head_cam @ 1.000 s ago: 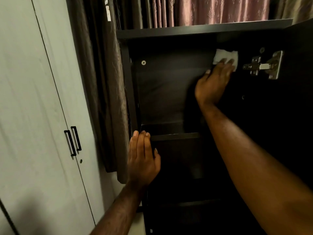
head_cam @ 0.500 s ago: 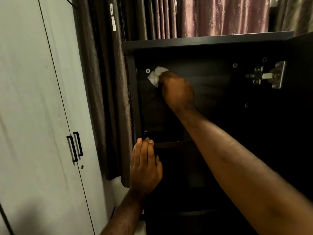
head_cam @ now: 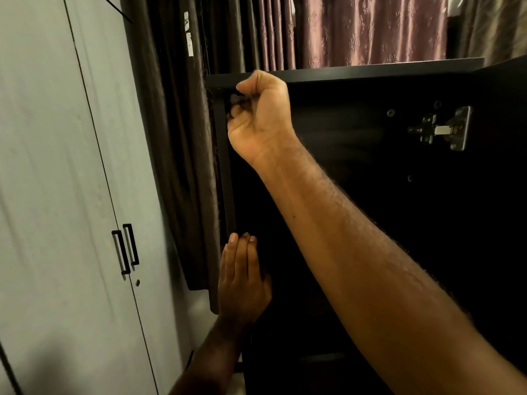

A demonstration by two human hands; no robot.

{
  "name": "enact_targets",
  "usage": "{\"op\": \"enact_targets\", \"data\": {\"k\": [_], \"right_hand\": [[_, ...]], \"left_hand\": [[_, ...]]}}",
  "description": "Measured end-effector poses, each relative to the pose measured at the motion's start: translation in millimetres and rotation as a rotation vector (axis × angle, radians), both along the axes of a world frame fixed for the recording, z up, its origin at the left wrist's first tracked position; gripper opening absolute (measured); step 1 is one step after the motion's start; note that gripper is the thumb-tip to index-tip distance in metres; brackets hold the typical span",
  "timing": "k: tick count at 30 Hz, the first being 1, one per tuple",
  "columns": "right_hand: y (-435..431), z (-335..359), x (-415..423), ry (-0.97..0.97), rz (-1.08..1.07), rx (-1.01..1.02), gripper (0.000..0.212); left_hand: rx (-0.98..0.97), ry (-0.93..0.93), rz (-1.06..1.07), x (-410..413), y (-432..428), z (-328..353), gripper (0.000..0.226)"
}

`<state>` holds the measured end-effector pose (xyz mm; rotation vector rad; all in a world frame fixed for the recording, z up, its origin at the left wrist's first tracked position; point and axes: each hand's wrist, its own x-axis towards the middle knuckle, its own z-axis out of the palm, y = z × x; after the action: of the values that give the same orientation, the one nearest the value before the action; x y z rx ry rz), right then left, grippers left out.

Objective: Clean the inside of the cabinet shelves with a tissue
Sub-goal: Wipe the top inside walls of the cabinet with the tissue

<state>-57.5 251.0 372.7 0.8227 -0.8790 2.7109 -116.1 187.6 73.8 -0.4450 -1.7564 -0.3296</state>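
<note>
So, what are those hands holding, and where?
The right hand is fisted at the top corner of the dark cabinet; its contents are hidden. The left hand holds nothing.

Matt dark cabinet [head_cam: 370, 155]; shiny metal hinge [head_cam: 445, 129]; cloth curtain [head_cam: 356, 29].

One wide-angle camera, worn on the person's head, is looking forward and slightly downward at close range into the open dark cabinet [head_cam: 427, 195], with the right forearm [head_cam: 356, 266] filling the lower right and white wardrobe doors [head_cam: 57, 195] and curtains [head_cam: 356, 29] edging the frame.
</note>
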Motion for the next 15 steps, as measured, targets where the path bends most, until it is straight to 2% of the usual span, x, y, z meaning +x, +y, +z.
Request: {"op": "enact_targets", "data": {"k": [3,7,8,10,13,15], "right_hand": [[7,-2,3,0.031,0.037,0.012,0.035],[29,-6,13,0.030,0.245,-0.072,0.081],[32,-5,18,0.035,0.268,-0.094,0.086],[32,-2,24,0.026,0.240,-0.145,0.083],[21,3,28,-0.016,0.065,-0.170,0.058],[20,2,33,-0.019,0.027,-0.137,0.057]], "left_hand": [[0.000,-0.003,-0.020,1,-1,0,0.073],[0.014,-0.018,-0.042,1,0,1,0.075],[0.012,-0.021,-0.038,1,0,1,0.075],[0.006,-0.018,-0.039,1,-1,0,0.073],[-0.006,0.000,-0.033,1,-2,2,0.073],[-0.004,0.005,-0.028,1,-2,2,0.077]]}}
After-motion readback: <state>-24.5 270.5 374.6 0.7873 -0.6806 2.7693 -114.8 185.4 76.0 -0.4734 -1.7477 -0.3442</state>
